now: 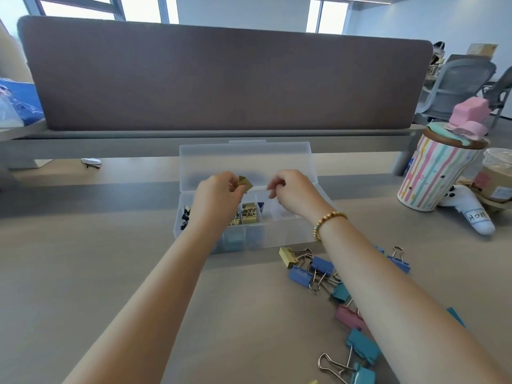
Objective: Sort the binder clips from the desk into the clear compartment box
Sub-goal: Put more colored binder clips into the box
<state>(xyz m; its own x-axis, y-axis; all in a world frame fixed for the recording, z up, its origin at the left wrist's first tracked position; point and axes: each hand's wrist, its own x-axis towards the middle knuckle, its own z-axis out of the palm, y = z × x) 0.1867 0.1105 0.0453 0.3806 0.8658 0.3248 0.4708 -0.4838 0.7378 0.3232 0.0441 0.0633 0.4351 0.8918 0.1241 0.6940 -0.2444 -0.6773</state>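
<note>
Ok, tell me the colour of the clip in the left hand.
Gold. The left hand pinches the gold binder clip above the box; head view.

Bright daylight from rear windows (138,9); soft shadows, slight blur, wide-angle edge bending.

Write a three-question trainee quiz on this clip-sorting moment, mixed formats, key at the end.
1. True or false: the left hand pinches a gold clip above the box.
2. Multiple choice: the loose clips on the desk lie A) left of the box, B) behind the lid, C) near the right forearm.
3. Fill in: the box lid stands ____.

Key:
1. True.
2. C.
3. Open; the right hand, fingers curled, shows no clip in its grip.
</note>
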